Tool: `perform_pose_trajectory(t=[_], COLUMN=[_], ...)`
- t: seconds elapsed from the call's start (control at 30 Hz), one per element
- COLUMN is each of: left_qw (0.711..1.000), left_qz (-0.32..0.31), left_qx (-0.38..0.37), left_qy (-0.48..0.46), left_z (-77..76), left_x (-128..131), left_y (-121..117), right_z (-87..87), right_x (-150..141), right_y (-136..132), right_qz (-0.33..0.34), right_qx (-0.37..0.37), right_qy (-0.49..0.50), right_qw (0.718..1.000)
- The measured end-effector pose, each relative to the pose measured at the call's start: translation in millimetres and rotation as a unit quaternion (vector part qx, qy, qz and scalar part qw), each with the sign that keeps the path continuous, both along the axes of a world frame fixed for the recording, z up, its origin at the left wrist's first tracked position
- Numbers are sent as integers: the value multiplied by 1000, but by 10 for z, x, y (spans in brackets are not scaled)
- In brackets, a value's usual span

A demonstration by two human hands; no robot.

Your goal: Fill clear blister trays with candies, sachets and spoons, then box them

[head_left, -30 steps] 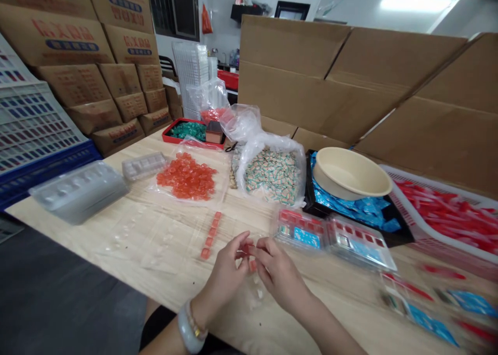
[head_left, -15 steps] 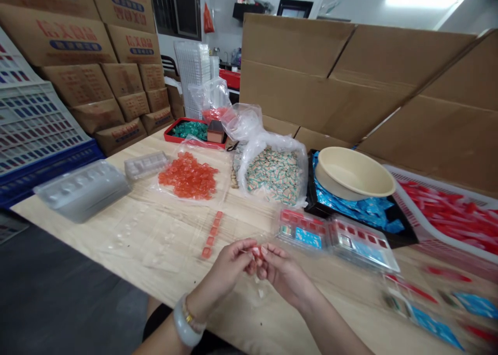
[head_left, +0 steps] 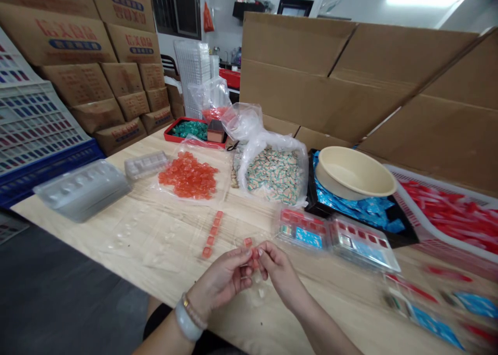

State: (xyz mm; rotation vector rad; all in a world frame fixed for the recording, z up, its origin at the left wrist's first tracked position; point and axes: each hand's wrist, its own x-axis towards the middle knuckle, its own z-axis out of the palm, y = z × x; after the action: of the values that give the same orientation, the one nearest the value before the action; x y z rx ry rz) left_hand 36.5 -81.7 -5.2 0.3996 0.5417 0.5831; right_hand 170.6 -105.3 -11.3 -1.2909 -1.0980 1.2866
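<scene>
My left hand [head_left: 222, 276] and my right hand [head_left: 279, 270] meet over the near middle of the table. Between their fingertips is a small translucent orange-red piece [head_left: 254, 260], partly covered by the fingers. Both hands are closed in a pinch at it. Just beyond my left fingertips, an orange-red square [head_left: 248, 242] sits in a clear plastic tray, mostly hidden beneath my hands. Left of the hands, several such squares form a row [head_left: 212, 235] in another clear tray. A pile of loose orange-red pieces [head_left: 188, 175] lies on a plastic bag farther back.
Stacked clear trays [head_left: 83, 189] stand at the left. A bag of small printed packets [head_left: 277, 173] lies behind my hands. Filled packs [head_left: 361, 243] sit to the right, near a cream basin [head_left: 354, 172] and a basket of red items [head_left: 451, 215]. Cardboard [head_left: 303, 70] walls off the back.
My hands have shifted slightly, the left one a little lower and with its fingers more visible. An orange-red square now shows in the tray beyond my fingertips.
</scene>
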Motion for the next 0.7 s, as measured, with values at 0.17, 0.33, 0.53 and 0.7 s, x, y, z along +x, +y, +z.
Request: perform_pose_trajectory(t=[0.17, 0.33, 0.53, 0.7], left_qw=[999, 994, 999, 999], left_qz=[-1, -20, -15, 26], left_qx=[-22, -43, -3, 29], left_qy=[-39, -97, -51, 17], left_z=[-67, -75, -39, -66], left_x=[4, 3, 1, 30], left_y=[-20, -30, -17, 76], right_z=[6, 39, 30, 169], right_x=[-19, -54, -3, 125], right_y=[-14, -30, -61, -22], right_qz=[5, 8, 4, 83], right_qx=[35, 42, 99, 243], right_qy=[-75, -76, -163, -340], right_qw=[997, 996, 982, 905])
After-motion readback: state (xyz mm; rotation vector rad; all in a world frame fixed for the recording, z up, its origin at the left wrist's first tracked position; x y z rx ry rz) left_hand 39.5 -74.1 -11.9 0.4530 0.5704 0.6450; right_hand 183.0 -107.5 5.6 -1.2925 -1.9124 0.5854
